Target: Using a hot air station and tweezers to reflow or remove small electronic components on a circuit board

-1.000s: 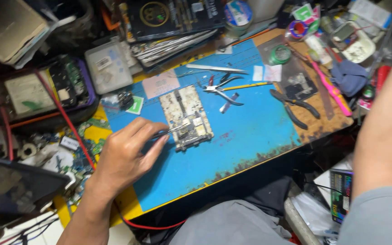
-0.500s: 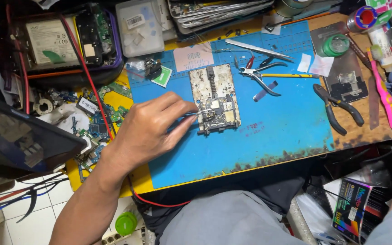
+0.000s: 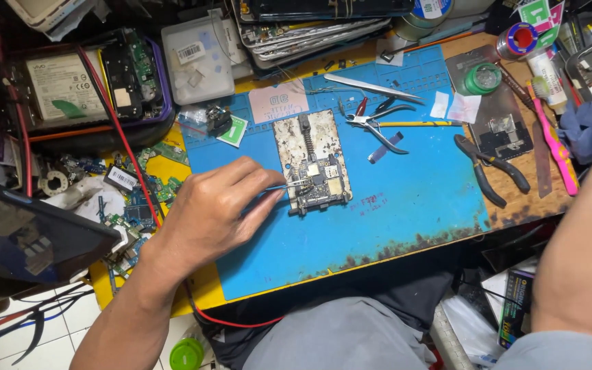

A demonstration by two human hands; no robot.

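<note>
My left hand (image 3: 215, 214) pinches thin metal tweezers (image 3: 294, 186), whose tip rests on a small dark circuit board (image 3: 320, 183). That board lies on a worn white holder plate (image 3: 311, 159) in the middle of the blue work mat (image 3: 351, 236). Only my right forearm (image 3: 587, 247) shows, along the right edge. The right hand itself is out of view past the top right corner.
Silver tweezers (image 3: 371, 87), red-handled cutters (image 3: 377, 122), a yellow pencil (image 3: 419, 124) and black pliers (image 3: 491, 168) lie on the mat's far side. An opened phone (image 3: 80, 85) and a clear box (image 3: 196, 60) sit at the back left. Loose boards (image 3: 135, 205) crowd the left edge.
The view has shifted, so the mat now sits more central. My left hand stays on the tweezers at the board. My right forearm now rises along the right edge.
</note>
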